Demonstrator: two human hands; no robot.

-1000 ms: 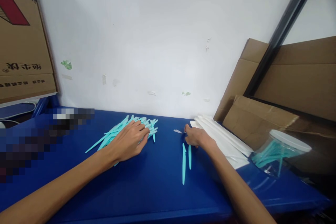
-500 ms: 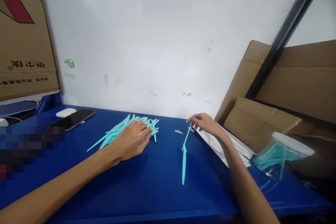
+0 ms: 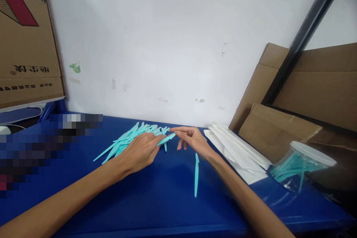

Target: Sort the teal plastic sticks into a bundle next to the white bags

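My left hand grips a turquoise blade-shaped stick between thumb and fingers, at the right side of a pile of similar turquoise sticks. My right hand has its thumb and forefinger at the other end of that stick, closed on its tip, with its lower fingers curled loosely. One more turquoise stick lies alone on the blue table, below my right wrist, pointing toward the front edge.
White paper-like sleeves lie right of my right hand. A clear jar with a white lid holds turquoise sticks at the far right. Cardboard leans behind it. A large carton stands at left.
My right hand has moved left to meet my left hand. The stick it held by the sleeves is no longer there. A stick now shows between both hands.
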